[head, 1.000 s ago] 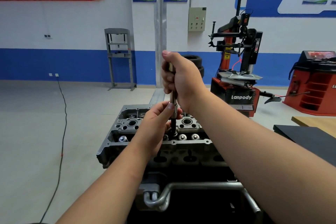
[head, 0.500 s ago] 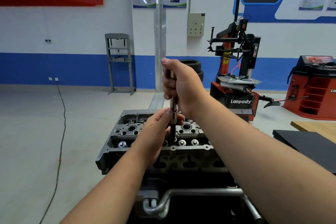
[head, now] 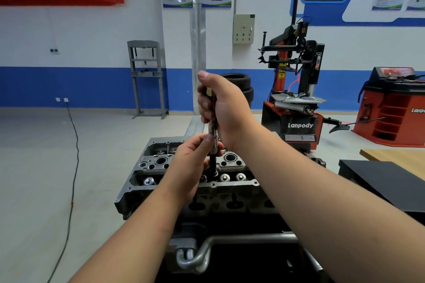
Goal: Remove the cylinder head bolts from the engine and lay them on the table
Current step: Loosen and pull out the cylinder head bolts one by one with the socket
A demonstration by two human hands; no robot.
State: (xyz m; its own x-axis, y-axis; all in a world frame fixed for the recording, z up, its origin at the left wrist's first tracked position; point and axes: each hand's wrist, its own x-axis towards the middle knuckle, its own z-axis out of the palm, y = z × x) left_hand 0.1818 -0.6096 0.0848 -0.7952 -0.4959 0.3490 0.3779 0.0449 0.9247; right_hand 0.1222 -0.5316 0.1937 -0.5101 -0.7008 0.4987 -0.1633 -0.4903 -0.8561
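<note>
Two bare hands meet on one upright metal tool shaft (head: 213, 131) above the cylinder head (head: 184, 181), which sits at the centre of the view on a dark engine stand. The right hand (head: 222, 108) makes a full-fisted grip round the shaft's upper part, thumb on top, so its upper end is mostly hidden. The left hand (head: 195, 158) is lower, with thumb and fingers pinching the shaft just above the head. Below the left hand the dark lower end of the tool goes straight down into a recess in the middle of the head; whether a bolt sits on its tip cannot be told, since the fingers and the recess hide it.

Round valve-spring caps (head: 225, 177) show in a row along the head's near edge, just right of the tool, and another at the left. A bent metal tube (head: 230, 240) of the stand crosses below the head.

To the right, well apart from the engine, is a table (head: 395, 156) with a wooden top, and a black mat (head: 377, 181) lies on its near part. Behind stand a red-and-black tyre changer (head: 296, 108), stacked tyres (head: 241, 85) and a grey press frame (head: 147, 78) against the blue-and-white wall.
</note>
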